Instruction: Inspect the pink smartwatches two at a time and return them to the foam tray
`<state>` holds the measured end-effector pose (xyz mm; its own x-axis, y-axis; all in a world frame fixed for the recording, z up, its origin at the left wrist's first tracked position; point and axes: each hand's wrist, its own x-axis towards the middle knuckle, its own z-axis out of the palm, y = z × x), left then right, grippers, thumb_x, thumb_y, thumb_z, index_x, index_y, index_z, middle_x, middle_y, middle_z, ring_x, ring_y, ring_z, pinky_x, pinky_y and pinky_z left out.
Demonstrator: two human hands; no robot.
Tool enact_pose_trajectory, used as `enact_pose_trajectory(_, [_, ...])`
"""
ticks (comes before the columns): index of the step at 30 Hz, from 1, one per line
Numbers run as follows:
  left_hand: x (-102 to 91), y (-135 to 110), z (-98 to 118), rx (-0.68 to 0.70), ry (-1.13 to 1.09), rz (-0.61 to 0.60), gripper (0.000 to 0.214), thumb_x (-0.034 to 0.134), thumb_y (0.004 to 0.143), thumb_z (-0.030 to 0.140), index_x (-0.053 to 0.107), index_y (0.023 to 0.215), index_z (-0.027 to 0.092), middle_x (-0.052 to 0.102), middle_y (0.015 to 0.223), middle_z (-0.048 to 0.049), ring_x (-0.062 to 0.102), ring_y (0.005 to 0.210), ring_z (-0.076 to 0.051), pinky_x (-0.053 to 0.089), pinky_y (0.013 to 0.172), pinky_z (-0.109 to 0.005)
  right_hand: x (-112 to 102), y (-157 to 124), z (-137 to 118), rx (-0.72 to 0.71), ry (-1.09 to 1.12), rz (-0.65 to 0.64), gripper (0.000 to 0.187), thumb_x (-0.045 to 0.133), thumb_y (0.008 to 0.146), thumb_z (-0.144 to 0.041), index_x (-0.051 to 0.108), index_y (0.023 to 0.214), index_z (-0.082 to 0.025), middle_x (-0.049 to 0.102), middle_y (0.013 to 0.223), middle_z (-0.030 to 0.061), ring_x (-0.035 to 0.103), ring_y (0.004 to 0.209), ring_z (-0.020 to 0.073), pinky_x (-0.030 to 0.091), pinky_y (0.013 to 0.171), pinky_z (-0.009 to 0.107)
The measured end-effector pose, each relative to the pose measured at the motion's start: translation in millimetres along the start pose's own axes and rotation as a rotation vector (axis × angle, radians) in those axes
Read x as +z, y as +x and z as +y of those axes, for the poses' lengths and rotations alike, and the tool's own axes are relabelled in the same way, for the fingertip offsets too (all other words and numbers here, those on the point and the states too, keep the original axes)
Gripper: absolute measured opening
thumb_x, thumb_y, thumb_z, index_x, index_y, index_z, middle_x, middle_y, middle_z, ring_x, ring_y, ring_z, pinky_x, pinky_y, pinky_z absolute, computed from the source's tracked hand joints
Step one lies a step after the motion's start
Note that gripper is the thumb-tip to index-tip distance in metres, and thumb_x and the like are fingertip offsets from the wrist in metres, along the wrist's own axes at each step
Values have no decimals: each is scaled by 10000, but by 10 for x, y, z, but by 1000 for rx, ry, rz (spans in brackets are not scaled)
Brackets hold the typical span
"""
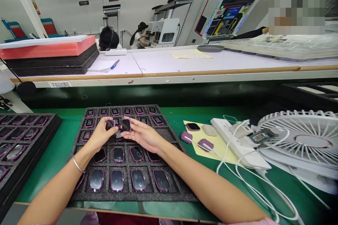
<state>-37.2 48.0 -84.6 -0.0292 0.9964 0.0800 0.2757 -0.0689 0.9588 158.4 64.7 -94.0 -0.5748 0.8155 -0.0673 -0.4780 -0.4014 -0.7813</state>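
My left hand [99, 136] is closed on a purple-rimmed watch case [110, 124] with a dark screen, pinched between thumb and fingers. Close beside it, my right hand [146, 135] grips a second dark-screened watch case [126, 124] at its right edge. Both are above a dark grey foam tray [111, 197] with square compartments. Lit screens with white text show on several watch cases in the far rows, such as the far-right watch case [152, 110]. In the near rows the screens are dark, as on the front watch case [117, 180]. My hands and forearms hide some compartments.
Another foam tray [51, 130] of watch cases lies at left. To the right are a yellow sheet [196, 147] with purple watch cases, a white power strip [237, 144], looped white cables [253, 186] and a fan [311, 140]. A raised shelf [163, 68] spans behind; people sit beyond.
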Motion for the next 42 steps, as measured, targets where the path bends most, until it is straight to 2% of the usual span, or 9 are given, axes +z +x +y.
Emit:
enact_pose_trajectory(3, [6,1,-84,92,117,54,328,637,754,288,522,1042,183,608,957,-39,584,921,-188,448,856,-335,2,-27,28,-3,-53,-37,510,766,834,-307,541,1277,-196,724,911,51,729,886,204,509,912,387])
enact_pose_trajectory(7, [22,-33,-118,196,230,52,315,586,790,258,492,1086,202,605,1040,-54,581,1023,-215,441,898,-355,-7,-49,53,-4,-82,-75,550,828,769,-336,575,1236,-193,709,990,55,720,910,196,504,935,381])
enact_pose_trajectory(12, [37,-101,-61,191,307,43,309,583,778,235,503,1074,202,611,1018,-53,597,948,-213,461,828,-346,0,-76,45,-41,-108,-118,555,830,760,-382,591,1225,-194,698,960,41,709,866,185,508,887,359])
enact_pose_trajectory(18, [71,-125,-39,179,190,70,340,599,771,262,501,1090,195,619,1024,-57,597,968,-208,450,878,-352,11,-100,46,-49,-96,-159,574,804,791,-393,569,1272,-189,696,911,36,681,777,153,487,737,277])
enact_pose_trajectory(23, [91,-148,-12,166,126,69,350,605,753,254,514,1085,191,625,1025,-55,601,979,-199,442,896,-334,17,-102,58,-31,-74,-183,550,813,785,-374,578,1242,-177,709,882,37,684,807,149,486,791,280])
enact_pose_trajectory(28, [84,-170,16,191,189,84,358,579,765,222,529,1117,186,629,1042,-56,600,949,-192,452,863,-325,32,-112,54,-20,-76,-185,577,829,770,-370,558,1239,-171,718,900,44,706,836,165,502,839,308])
enact_pose_trajectory(33, [96,-181,25,197,228,111,376,562,752,196,527,1126,189,624,979,-31,596,850,-169,462,793,-307,16,-114,59,-17,-65,-207,589,830,771,-355,544,1250,-166,716,953,55,718,831,176,511,807,303])
enact_pose_trajectory(42, [115,-192,27,192,194,84,359,556,740,202,527,1098,191,609,919,-18,574,802,-163,452,771,-306,-19,-103,84,-35,-54,-236,575,820,789,-344,538,1260,-174,719,901,40,710,830,166,499,811,294])
